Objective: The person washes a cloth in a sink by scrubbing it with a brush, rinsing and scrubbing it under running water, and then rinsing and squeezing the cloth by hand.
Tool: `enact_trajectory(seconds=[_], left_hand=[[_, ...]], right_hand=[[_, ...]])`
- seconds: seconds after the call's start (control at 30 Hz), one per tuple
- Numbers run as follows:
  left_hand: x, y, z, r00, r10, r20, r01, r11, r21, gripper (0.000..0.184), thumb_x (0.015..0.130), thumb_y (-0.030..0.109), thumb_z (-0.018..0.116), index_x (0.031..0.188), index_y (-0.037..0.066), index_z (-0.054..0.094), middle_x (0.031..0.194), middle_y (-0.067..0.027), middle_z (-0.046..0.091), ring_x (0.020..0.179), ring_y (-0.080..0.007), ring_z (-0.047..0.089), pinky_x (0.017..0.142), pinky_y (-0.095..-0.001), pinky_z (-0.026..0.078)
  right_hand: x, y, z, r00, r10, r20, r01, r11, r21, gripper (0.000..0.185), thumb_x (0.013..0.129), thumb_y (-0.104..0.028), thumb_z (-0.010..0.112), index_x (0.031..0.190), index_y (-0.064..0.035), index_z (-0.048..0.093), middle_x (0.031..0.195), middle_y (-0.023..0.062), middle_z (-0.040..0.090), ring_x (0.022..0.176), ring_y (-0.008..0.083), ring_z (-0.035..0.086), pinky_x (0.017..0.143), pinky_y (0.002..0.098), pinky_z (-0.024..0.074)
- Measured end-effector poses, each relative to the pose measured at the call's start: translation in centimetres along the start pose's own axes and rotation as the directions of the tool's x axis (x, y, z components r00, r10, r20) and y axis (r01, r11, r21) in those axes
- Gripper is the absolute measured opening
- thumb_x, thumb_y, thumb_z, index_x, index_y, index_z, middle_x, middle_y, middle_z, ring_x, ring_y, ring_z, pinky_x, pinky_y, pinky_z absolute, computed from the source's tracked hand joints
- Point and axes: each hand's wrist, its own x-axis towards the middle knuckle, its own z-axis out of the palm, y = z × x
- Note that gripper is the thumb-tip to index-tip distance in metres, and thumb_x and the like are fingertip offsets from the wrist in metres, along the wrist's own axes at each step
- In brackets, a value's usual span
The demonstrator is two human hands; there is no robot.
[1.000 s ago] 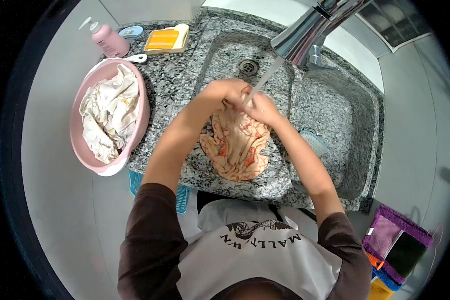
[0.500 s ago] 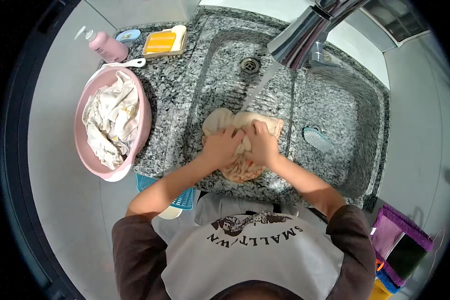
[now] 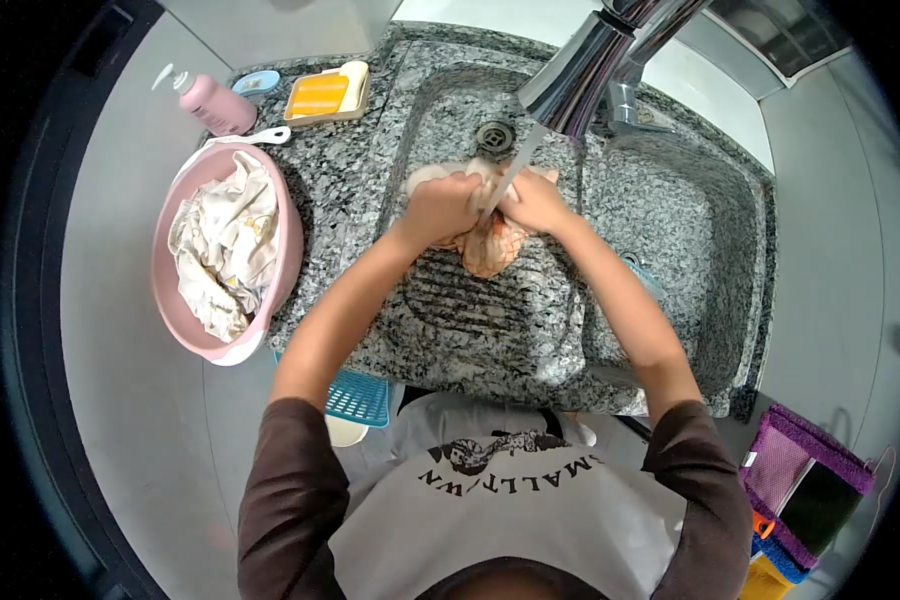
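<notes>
A wet cream cloth with an orange pattern (image 3: pixel 492 252) is bunched up in the left basin of the granite sink (image 3: pixel 490 310). My left hand (image 3: pixel 444 208) is closed on its left side, and my right hand (image 3: pixel 533 203) grips its right side. Water from the chrome faucet (image 3: pixel 576 75) streams down onto the cloth between my hands. Ridges of the washboard surface show below the cloth. The fingertips of both hands are partly hidden in the folds.
A pink basin (image 3: pixel 292 240) with cream clothes stands on the left counter. Behind it are a pink pump bottle (image 3: pixel 216 105), a white-handled brush (image 3: pixel 260 136) and a soap dish (image 3: pixel 327 115). A light blue brush (image 3: pixel 645 277) lies in the right basin, partly behind my right forearm.
Both hands have pushed the cloth up the washboard, away from my body and under the water stream. The cloth is more bunched, and the lower ridges are now uncovered.
</notes>
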Motion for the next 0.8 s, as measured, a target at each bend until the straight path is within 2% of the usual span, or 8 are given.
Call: enact_trajectory(seconds=[0.07,0.17,0.3,0.43,0.57,0.63,0.73,0.8], left_hand=[[-0.4,0.9,-3.2,0.915,0.014,0.404,-0.006,1.000,-0.021,0.047,0.069,0.039,0.064,0.109,0.015,0.056,0.096,-0.0149,0.058,0.091,-0.0324,0.058,0.073,-0.0401,0.048],[-1.3,-0.3,-2.8,0.949,0.123,0.291,-0.122,0.992,-0.022,0.067,0.069,0.049,0.063,0.127,0.021,0.046,0.114,-0.0187,0.050,0.109,-0.0355,0.047,0.086,-0.0464,0.040],[-2.2,-1.1,1.7,0.981,0.079,0.180,-0.096,0.991,0.089,0.077,0.070,0.054,0.059,0.135,0.021,0.034,0.123,-0.0204,0.041,0.116,-0.0375,0.039,0.092,-0.0494,0.034],[-1.9,-0.2,3.8,0.973,-0.145,0.181,0.098,0.964,0.248,0.080,0.072,0.050,0.056,0.134,0.009,0.029,0.120,-0.0209,0.042,0.114,-0.0359,0.039,0.094,-0.0490,0.033],[1.3,-1.3,4.1,0.943,-0.235,0.236,0.190,0.961,0.200,0.060,0.076,0.041,0.054,0.123,0.007,0.039,0.114,-0.0205,0.044,0.110,-0.0348,0.044,0.089,-0.0458,0.039],[3.3,-2.3,4.0,0.924,-0.276,0.266,0.228,0.953,0.199,0.052,0.078,0.038,0.053,0.117,0.006,0.042,0.111,-0.0202,0.046,0.107,-0.0341,0.046,0.087,-0.0443,0.041],[4.3,-3.3,4.8,0.941,-0.258,0.219,0.222,0.959,0.176,0.043,0.079,0.034,0.052,0.111,0.007,0.045,0.101,-0.0179,0.052,0.096,-0.0326,0.054,0.079,-0.0414,0.046],[4.5,-3.6,4.5,0.953,-0.225,0.201,0.188,0.964,0.190,0.042,0.079,0.038,0.051,0.107,0.008,0.046,0.095,-0.0155,0.055,0.087,-0.0321,0.058,0.074,-0.0416,0.048]], right_hand=[[-2.8,-1.9,-2.9,0.975,-0.162,0.152,0.168,0.985,-0.027,0.046,0.074,-0.035,0.054,0.115,-0.0142,0.053,0.120,0.0177,0.049,0.112,0.0324,0.047,0.090,0.0446,0.0409],[-4.0,-1.5,-3.0,0.969,-0.155,0.194,0.159,0.987,-0.006,0.055,0.074,-0.041,0.056,0.123,-0.0168,0.050,0.131,0.0171,0.040,0.124,0.0333,0.033,0.100,0.0495,0.0296],[-2.5,-2.7,2.9,0.985,0.084,-0.147,-0.103,0.987,-0.122,0.063,0.076,-0.041,0.058,0.131,-0.0156,0.040,0.136,0.0181,0.029,0.130,0.0343,0.021,0.105,0.0521,0.0164],[-0.9,-3.7,5.0,0.914,0.194,-0.356,-0.232,0.970,-0.067,0.052,0.073,-0.031,0.058,0.120,-0.0091,0.047,0.121,0.0159,0.044,0.117,0.0307,0.038,0.084,0.0526,0.0342],[3.6,-1.5,3.7,0.971,0.211,-0.116,-0.235,0.936,-0.263,0.026,0.079,-0.028,0.050,0.096,-0.0095,0.058,0.093,0.0123,0.059,0.090,0.0291,0.055,0.076,0.0451,0.0394],[6.2,1.6,5.9,0.841,-0.075,-0.535,-0.070,0.967,-0.246,0.022,0.078,-0.028,0.050,0.082,-0.0077,0.058,0.080,0.0110,0.061,0.080,0.0279,0.058,0.070,0.0420,0.0406],[6.7,0.5,3.6,0.944,0.012,-0.331,-0.128,0.935,-0.332,0.022,0.081,-0.028,0.047,0.079,-0.0091,0.058,0.071,0.0065,0.059,0.069,0.0270,0.056,0.063,0.0423,0.0387],[6.4,0.8,4.6,0.845,-0.112,-0.522,-0.024,0.969,-0.247,0.022,0.082,-0.028,0.047,0.078,-0.0084,0.058,0.072,0.0074,0.059,0.069,0.0273,0.057,0.062,0.0420,0.0387]])
